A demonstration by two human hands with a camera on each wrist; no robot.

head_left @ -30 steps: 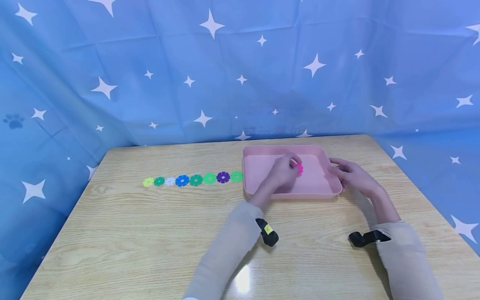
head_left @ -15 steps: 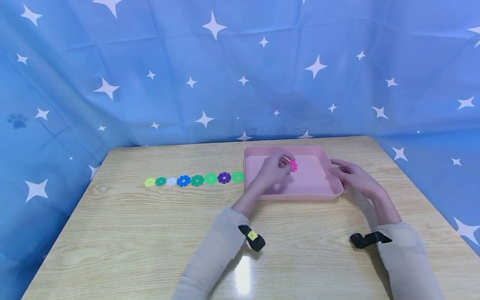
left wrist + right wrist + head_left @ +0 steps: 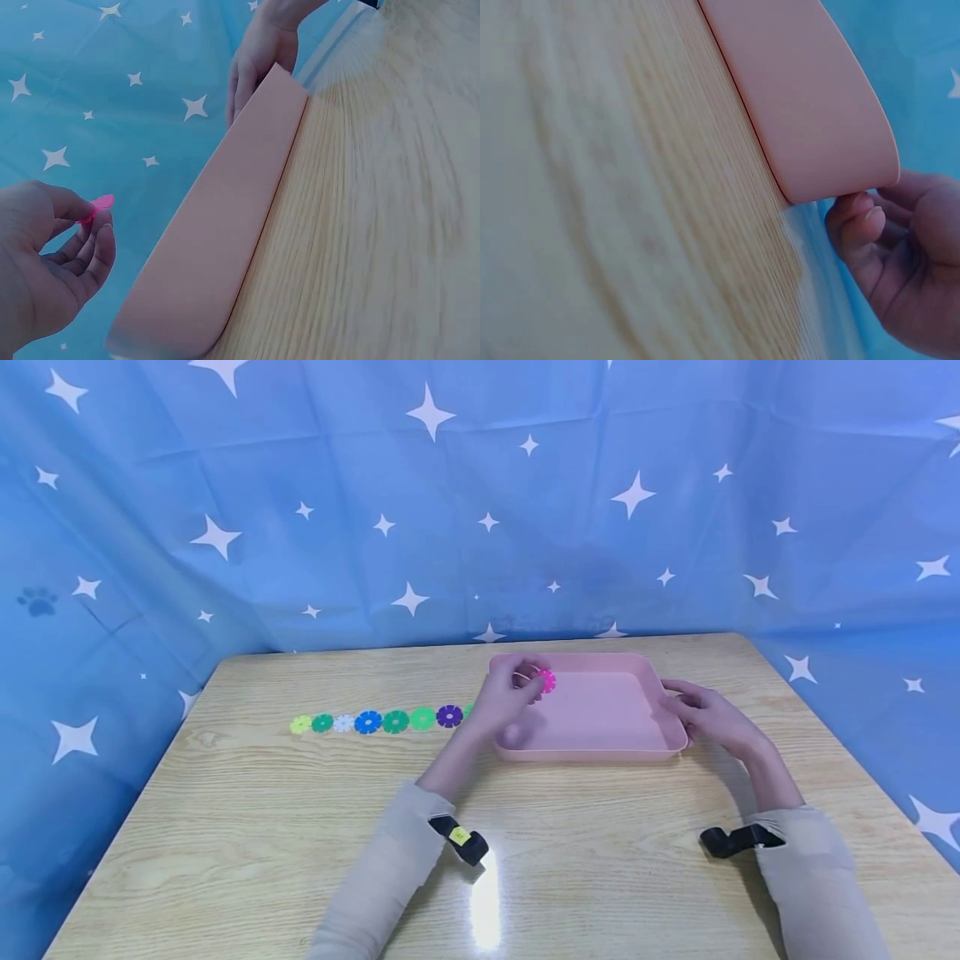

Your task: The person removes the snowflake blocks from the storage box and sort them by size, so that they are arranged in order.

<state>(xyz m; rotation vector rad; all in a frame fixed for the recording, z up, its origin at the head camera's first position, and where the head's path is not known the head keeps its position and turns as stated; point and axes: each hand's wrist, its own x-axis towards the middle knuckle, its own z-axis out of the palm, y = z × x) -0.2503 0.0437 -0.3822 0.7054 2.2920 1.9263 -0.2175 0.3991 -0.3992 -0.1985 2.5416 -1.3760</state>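
My left hand (image 3: 501, 697) pinches a small pink interlocking disc (image 3: 548, 681) between thumb and fingertips, above the left end of a shallow pink tray (image 3: 588, 755). The left wrist view shows this disc (image 3: 97, 207) nearly edge-on, held above the tray's rim. At the tray's right end, my right hand (image 3: 708, 717) grips the side wall, with its fingertips against the outside in the right wrist view. Left of the tray, a row of notched discs lies flat on the table, among them a purple disc (image 3: 450, 717) and a blue disc (image 3: 368, 722). My left hand partly covers the row's last green disc.
The wooden table (image 3: 247, 827) carries the tray near its back edge. Behind it hangs a blue curtain (image 3: 330, 560) with white stars. Black wrist cameras sit on both sleeves.
My left hand has moved left across the tray, carrying the pink disc from its middle toward its left end. The right hand stays at the tray's right end.
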